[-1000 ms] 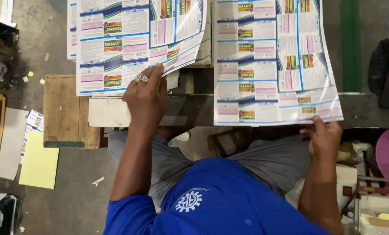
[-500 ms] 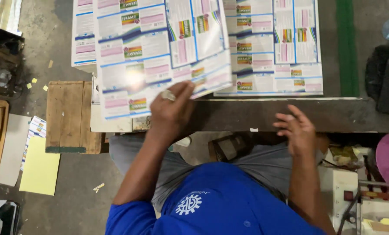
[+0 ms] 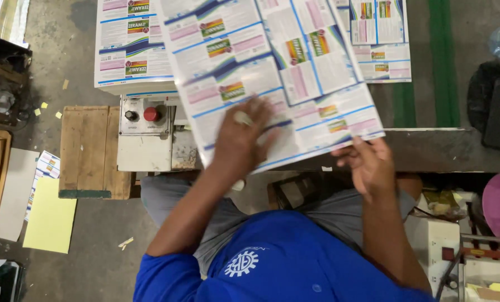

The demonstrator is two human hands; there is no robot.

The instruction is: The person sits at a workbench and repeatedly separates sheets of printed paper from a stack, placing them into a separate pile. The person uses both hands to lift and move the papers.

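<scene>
Paper, thin and floppy: the printed sheet (image 3: 272, 78) bends easily; left hand (image 3: 241, 140) presses flat on it, right hand (image 3: 370, 165) pinches its near edge.

A big printed sheet (image 3: 272, 72) is held tilted over the near edge of the workbench (image 3: 446, 150), with the left hand (image 3: 240, 141) laid flat on top of it and the right hand (image 3: 367, 165) tucked under its lower right corner. Left of it, a stack of sheets (image 3: 128, 50) is piled above a control box (image 3: 146, 131). More sheets (image 3: 381, 39) are spread behind on the right. A wooden pallet (image 3: 90, 151) is parked on the floor further left.
</scene>
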